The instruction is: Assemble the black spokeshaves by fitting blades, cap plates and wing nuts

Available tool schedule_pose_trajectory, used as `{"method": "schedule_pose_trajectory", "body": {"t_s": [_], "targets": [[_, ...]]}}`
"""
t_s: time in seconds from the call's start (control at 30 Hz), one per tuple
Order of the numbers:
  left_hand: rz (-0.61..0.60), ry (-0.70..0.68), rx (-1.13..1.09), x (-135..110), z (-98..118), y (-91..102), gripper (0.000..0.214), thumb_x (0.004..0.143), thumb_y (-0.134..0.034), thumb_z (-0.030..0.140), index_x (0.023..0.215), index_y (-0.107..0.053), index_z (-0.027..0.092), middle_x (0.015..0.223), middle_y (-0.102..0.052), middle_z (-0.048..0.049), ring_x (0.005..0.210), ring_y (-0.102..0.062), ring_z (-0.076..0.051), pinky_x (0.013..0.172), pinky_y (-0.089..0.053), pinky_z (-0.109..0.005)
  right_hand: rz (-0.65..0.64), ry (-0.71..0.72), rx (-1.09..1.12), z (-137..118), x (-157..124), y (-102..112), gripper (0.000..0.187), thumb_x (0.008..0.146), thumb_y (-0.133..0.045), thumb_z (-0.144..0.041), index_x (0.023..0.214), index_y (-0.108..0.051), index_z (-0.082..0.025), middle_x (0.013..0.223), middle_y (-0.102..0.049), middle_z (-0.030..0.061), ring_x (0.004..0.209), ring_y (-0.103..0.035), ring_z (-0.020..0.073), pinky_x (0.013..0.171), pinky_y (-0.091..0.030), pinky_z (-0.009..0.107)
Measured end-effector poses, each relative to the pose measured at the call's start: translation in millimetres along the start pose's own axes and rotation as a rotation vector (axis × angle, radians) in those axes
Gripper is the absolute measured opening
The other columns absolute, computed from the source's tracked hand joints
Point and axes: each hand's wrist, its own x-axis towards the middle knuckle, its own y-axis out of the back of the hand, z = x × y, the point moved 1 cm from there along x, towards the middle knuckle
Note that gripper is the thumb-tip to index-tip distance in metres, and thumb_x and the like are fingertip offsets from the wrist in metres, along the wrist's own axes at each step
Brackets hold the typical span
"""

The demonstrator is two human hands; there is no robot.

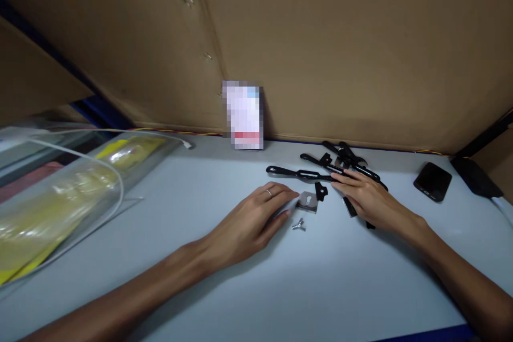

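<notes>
My left hand [260,214] is at the middle of the table, thumb and fingers apart, its fingertips at the edge of a flat metal spokeshave blade [303,203] with a keyhole slot. A small black cap iron [321,192] lies against the blade's far corner. Just nearer to me are small silver screws [298,225]. Outstretched fingers of my right hand [366,197] rest over the right end of a black spokeshave body [308,174]; whether they press on it I cannot tell. Partly under that hand lies another dark blade piece [349,207].
Several more black spokeshave parts [348,157] are heaped behind my right hand. A dark phone [433,181] lies at right, and a blurred upright card or screen [244,117] leans on the cardboard wall [340,37]. Plastic-wrapped yellow packets [80,192] and a white cable [118,176] occupy the left.
</notes>
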Motion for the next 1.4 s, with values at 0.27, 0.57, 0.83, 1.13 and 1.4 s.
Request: {"method": "schedule_pose_trajectory", "body": {"t_s": [0.27,0.57,0.83,1.13,1.4], "targets": [[-0.015,-0.017,-0.020,2,4,3.3,0.029,0.104,-0.044,0.024,0.131,-0.055,0.019,0.123,-0.063,-0.0101,0.115,-0.057,-0.024,0.099,-0.052,-0.047,-0.010,-0.089,0.007,3,2,8,0.044,0.094,-0.047,-0.009,0.130,-0.068,-0.022,0.145,-0.061,0.0071,0.136,-0.053,0.0298,0.109,-0.048,0.050],[-0.152,-0.198,0.072,-3,18,0.6,0.032,0.101,-0.043,0.018,0.116,-0.071,0.025,0.089,-0.060,-0.0062,0.083,-0.054,-0.021,0.073,-0.049,-0.036,-0.166,-0.409,-0.014,5,-12,61,0.024,0.093,-0.057,-0.031,0.071,-0.062,-0.024,0.064,-0.063,-0.0003,0.056,-0.054,0.0164,0.052,-0.035,0.031],[0.013,-0.024,0.068,-2,1,-2.1,0.031,0.102,-0.040,0.016,0.107,-0.071,0.018,0.089,-0.067,-0.0069,0.084,-0.058,-0.021,0.070,-0.052,-0.036,-0.406,-0.400,0.212,6,-28,51,0.021,0.079,-0.070,-0.027,0.098,-0.063,-0.028,0.077,-0.065,-0.0007,0.068,-0.060,0.0193,0.053,-0.040,0.029],[-0.001,-0.065,0.021,-4,5,-6.8,0.038,0.100,-0.043,0.013,0.133,-0.059,0.019,0.139,-0.062,-0.0114,0.131,-0.056,-0.028,0.104,-0.052,-0.054,-0.186,-0.223,0.358,-34,-4,36,0.025,0.089,-0.062,-0.018,0.110,-0.069,-0.028,0.092,-0.072,0.0010,0.085,-0.065,0.0189,0.073,-0.049,0.031],[-0.039,-0.110,-0.043,0,17,4.8,0.030,0.098,-0.043,0.012,0.114,-0.068,0.019,0.106,-0.069,-0.0087,0.097,-0.061,-0.022,0.085,-0.055,-0.042,0.075,-0.200,0.150,-13,1,16,0.026,0.098,-0.050,-0.022,0.098,-0.076,-0.024,0.103,-0.070,0.0058,0.079,-0.064,0.0186,0.072,-0.050,0.034]]}}
